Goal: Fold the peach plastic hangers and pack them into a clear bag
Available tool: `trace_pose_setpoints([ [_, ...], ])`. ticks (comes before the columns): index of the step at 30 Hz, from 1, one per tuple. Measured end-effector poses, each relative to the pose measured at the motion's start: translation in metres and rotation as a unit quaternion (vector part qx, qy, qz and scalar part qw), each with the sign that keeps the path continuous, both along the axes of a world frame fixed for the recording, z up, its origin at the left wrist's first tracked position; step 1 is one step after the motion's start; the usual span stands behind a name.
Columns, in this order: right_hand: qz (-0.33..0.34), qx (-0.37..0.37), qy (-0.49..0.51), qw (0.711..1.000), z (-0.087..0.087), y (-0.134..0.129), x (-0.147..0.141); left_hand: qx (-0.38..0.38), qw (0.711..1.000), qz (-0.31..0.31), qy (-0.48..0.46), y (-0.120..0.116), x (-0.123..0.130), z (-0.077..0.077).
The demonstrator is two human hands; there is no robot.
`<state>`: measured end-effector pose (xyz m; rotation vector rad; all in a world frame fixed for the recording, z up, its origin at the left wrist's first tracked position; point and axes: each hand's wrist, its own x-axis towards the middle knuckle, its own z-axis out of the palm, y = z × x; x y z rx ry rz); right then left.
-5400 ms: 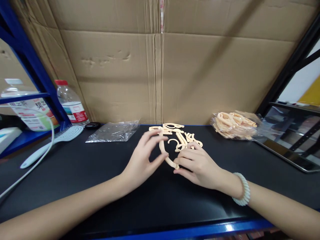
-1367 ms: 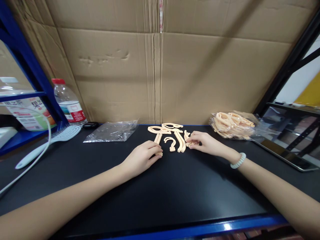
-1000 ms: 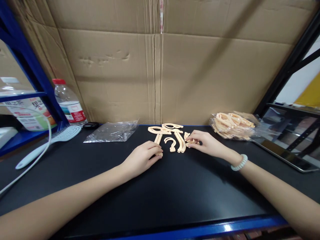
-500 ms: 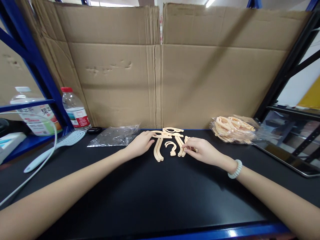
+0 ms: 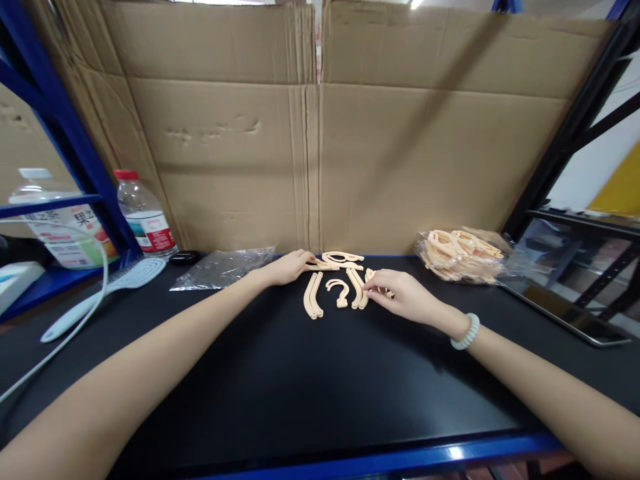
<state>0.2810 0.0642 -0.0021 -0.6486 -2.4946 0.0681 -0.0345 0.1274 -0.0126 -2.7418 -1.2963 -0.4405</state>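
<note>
Several cream plastic pieces lie at the middle back of the black table. A pair of curved strips (image 5: 313, 296) is on the left, a hook piece (image 5: 341, 294) in the centre, and another pair of strips (image 5: 357, 289) to its right. Behind them are looped pieces (image 5: 345, 257). My left hand (image 5: 291, 267) rests at the left end of the back pieces, its fingers closed and their tips partly hidden. My right hand (image 5: 400, 291) is beside the right strips, fingers pinched over a cream piece (image 5: 370, 274) that it partly covers.
On the left are a clear plastic bag (image 5: 223, 267), a black case (image 5: 185, 257), a pale hairbrush (image 5: 107, 293), a white cable and a red-capped bottle (image 5: 147, 223). To the right lie a bag of cream pieces (image 5: 457, 255) and a tablet (image 5: 565, 312). Cardboard (image 5: 240, 153) stands behind.
My left hand has moved slightly back, with its fingers drawn together at the back pieces. My right hand stays by the right strips. The whole view has shifted a little.
</note>
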Motion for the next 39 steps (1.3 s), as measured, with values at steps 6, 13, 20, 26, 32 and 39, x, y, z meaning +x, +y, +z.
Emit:
trace_pose_setpoints([
  [6, -0.007, -0.013, 0.032, 0.999, 0.003, 0.000, 0.002, 0.046, 0.999, 0.011, -0.003, -0.008, -0.005, 0.014],
  [13, -0.059, -0.197, 0.195, 0.959, 0.010, -0.004, -0.002, 0.129, 0.990, 0.005, -0.048, -0.063, 0.019, 0.045],
  [20, 0.094, -0.630, 0.211, 0.741, 0.015, -0.038, -0.014, 0.182, 0.975, -0.086, -0.096, -0.145, 0.064, 0.021],
  [26, 0.076, -0.564, 0.142, 0.810, 0.011, -0.048, -0.022, 0.082, 0.977, -0.059, -0.189, -0.161, 0.069, 0.002],
  [32, 0.093, -0.517, 0.105, 0.844, 0.010, -0.055, -0.028, -0.031, 0.975, -0.029, -0.218, -0.164, 0.069, 0.005],
  [39, 0.091, -0.656, 0.196, 0.723, 0.003, -0.052, -0.025, -0.007, 0.966, -0.015, -0.256, -0.163, 0.069, 0.006],
])
